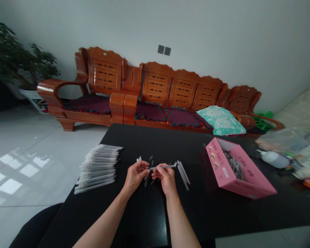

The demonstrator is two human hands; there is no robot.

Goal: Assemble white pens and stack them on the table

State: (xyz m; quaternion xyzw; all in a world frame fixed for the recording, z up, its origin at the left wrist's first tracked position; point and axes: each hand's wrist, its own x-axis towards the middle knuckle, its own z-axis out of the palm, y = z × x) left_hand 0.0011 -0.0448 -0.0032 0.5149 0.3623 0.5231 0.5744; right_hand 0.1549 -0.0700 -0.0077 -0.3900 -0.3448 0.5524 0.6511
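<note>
Over the black table, both hands pinch one slim grey stick (pixel 169 166), which lies nearly level with its right end bent or joined at an angle. My left hand (pixel 135 175) is closed at the stick's left end. Nearer the middle, the fingers of my right hand (pixel 165 177) close around it. Several thin dark rods (pixel 146 182) lie beneath and between the hands, partly hidden. Just right of my right hand rest a few grey-white sticks (pixel 183 175). To the left is a stacked row of whitish, translucent pen-like tubes (pixel 98 168) with dark ends.
A pink open box (pixel 248 187) holding many grey sticks stands on the black table (pixel 196 213) at right. Beyond it are a white bottle (pixel 274 159) and plastic bags (pixel 281 139). A wooden sofa (pixel 157 86) with a teal pillow (pixel 222 120) lines the wall.
</note>
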